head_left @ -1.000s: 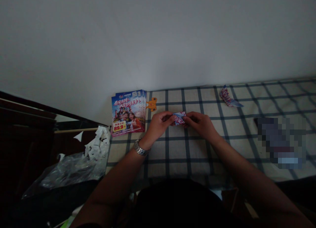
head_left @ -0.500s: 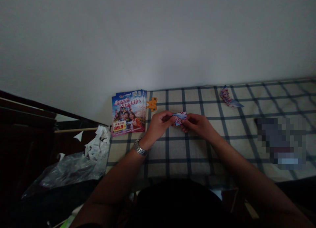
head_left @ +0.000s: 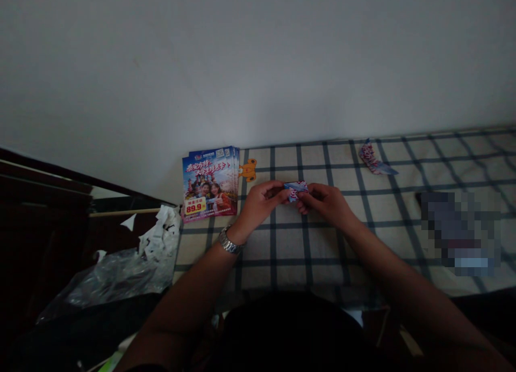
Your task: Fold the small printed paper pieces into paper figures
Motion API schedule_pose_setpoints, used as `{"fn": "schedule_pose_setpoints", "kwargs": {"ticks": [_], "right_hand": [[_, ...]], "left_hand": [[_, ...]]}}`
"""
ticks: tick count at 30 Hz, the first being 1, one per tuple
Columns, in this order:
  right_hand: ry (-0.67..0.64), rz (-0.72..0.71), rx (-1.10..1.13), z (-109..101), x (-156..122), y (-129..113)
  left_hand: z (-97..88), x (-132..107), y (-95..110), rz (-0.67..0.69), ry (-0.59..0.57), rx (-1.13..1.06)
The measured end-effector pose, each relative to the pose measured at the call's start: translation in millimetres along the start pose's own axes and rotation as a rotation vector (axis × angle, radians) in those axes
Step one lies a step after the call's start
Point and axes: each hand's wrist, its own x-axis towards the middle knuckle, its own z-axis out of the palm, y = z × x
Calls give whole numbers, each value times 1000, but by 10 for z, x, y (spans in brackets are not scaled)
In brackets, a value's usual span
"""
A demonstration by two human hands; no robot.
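Note:
A small folded piece of printed paper [head_left: 297, 187], blue with pink and white patterning, is pinched between both hands above the checked cloth. My left hand [head_left: 264, 201], with a metal watch [head_left: 230, 241] at its wrist, grips the left end between thumb and fingers. On the opposite end, my right hand [head_left: 324, 201] closes thumb and fingers around the paper. Left of the hands lies a stack of printed flyers [head_left: 209, 186]. Beside that stack is an orange bear-shaped cutout [head_left: 247, 170]. A folded paper shape [head_left: 374, 158] in similar colours rests farther right, near the wall.
The checked cloth [head_left: 258, 248] covers the surface up to a pale wall [head_left: 258, 65]. At the right lies a dark, pixelated object [head_left: 455, 232]. Torn white paper [head_left: 161, 235] and a clear plastic bag [head_left: 116, 280] sit past the left edge.
The folded paper has shifted slightly right with both hands, and its angle has changed a little. Both hands keep their hold; the other things stay put.

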Motion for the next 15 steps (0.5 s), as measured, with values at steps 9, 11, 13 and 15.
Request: {"fn": "schedule_pose_setpoints", "kwargs": {"ticks": [9, 11, 13, 15], "right_hand": [[-5, 8, -7, 6, 10, -2], [-7, 4, -2, 9, 11, 4], [-10, 7, -5, 11, 13, 15], [-18, 10, -7, 13, 17, 27]], "left_hand": [[26, -4, -41, -11, -68, 29], [26, -4, -44, -12, -67, 41], [25, -5, -44, -11, -68, 68], [26, -8, -40, -10, -62, 94]]}}
